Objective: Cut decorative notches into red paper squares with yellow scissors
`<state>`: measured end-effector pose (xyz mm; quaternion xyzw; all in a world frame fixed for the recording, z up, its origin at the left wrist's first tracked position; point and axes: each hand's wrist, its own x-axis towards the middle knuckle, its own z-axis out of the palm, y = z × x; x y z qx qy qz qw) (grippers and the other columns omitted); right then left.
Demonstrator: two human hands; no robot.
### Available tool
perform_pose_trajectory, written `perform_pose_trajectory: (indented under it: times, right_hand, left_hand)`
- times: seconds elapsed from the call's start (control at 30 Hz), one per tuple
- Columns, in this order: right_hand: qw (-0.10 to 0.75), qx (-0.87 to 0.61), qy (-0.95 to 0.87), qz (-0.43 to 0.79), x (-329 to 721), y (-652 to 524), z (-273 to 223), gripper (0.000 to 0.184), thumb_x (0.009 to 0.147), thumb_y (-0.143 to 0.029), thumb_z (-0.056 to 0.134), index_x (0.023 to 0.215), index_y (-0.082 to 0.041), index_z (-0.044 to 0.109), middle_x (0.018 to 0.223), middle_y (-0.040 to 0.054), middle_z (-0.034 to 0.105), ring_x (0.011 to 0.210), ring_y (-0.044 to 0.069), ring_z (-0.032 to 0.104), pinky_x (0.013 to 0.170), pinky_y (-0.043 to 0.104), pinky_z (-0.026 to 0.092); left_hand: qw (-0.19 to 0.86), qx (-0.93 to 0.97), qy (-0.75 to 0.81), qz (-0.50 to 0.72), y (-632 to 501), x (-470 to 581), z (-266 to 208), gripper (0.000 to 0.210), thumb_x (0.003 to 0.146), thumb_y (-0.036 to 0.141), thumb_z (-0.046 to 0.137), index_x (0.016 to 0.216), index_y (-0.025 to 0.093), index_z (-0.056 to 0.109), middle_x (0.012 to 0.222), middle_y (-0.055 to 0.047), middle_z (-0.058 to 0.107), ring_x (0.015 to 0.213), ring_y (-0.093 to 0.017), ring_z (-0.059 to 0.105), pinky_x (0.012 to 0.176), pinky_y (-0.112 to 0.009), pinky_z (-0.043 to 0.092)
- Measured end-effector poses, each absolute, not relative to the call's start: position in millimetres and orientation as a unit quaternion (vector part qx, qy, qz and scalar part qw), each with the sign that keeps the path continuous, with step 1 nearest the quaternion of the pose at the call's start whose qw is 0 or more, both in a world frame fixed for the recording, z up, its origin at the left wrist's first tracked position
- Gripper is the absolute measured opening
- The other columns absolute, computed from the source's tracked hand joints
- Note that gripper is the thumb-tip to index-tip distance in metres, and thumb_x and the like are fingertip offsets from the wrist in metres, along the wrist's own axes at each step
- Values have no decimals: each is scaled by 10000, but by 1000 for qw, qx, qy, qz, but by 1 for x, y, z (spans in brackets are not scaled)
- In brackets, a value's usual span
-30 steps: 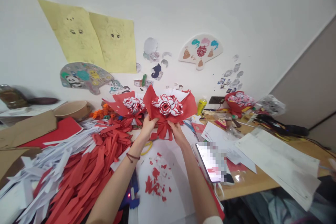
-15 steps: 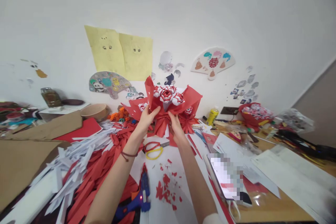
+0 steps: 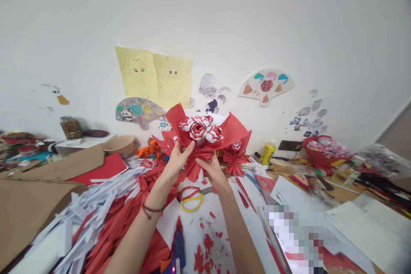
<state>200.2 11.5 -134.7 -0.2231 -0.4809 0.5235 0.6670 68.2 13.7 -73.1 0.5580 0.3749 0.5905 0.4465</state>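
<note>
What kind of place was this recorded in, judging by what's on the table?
Probably a craft workspace, though I cannot tell whether at home or in a studio. Signs of it: the heap of red and white paper strips, the scissors, and the held bouquet of paper flowers.

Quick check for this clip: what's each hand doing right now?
Left hand: closed on the left side of the red-wrapped bouquet.
Right hand: closed on the same bouquet, low on its right side.
</note>
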Motion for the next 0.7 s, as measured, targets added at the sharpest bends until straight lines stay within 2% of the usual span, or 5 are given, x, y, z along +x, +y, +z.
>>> perform_pose_trajectory:
  times: [0.2, 0.33, 0.5, 0.57, 0.7]
  right_hand:
    - [685, -239, -448, 523, 213, 25, -150, 724, 707, -216, 749, 1337, -296, 401, 1191, 27, 667, 1115, 228, 625, 1027, 445, 463]
    - [691, -241, -435, 525, 223, 33, -155, 628, 738, -232, 719, 1297, -313, 444, 1183, 5, 673, 1083, 210, 644, 1017, 418, 477]
    - [704, -248, -426, 511, 233, 39, -160, 612, 720, -247, 729, 1268, -304, 462, 1223, 10, 654, 1073, 211, 648, 1015, 416, 479]
    - [709, -253, -426, 502, 235, 41, -164, 605, 716, -267, 729, 1263, -292, 471, 1220, 15, 655, 1079, 216, 643, 1007, 419, 482]
    - [714, -264, -432, 483, 240, 49, -174, 622, 703, -284, 735, 1272, -279, 484, 1168, 10, 679, 1085, 213, 636, 1003, 413, 478]
  left_hand:
    - [456, 589, 357, 564, 25, 85, -79, 562, 706, 482, 712, 1135, 149, 566, 1140, -114, 667, 952, -198, 647, 838, -307, 524]
    - [463, 604, 364, 537, 29, 94, -84, 713, 696, 466, 728, 1294, 176, 471, 1115, -116, 668, 904, -201, 663, 765, -295, 550]
    - [426, 608, 407, 532, 36, 98, -100, 919, 650, 467, 768, 1414, 199, 332, 1360, -180, 509, 946, -220, 659, 728, -280, 545]
    - [395, 613, 428, 534, 35, 97, -107, 919, 637, 465, 778, 1406, 213, 343, 1407, -181, 461, 918, -211, 666, 739, -292, 537]
    - [322, 628, 471, 529, 23, 90, -118, 807, 640, 460, 773, 1322, 201, 429, 1281, -146, 576, 780, -188, 670, 763, -331, 510]
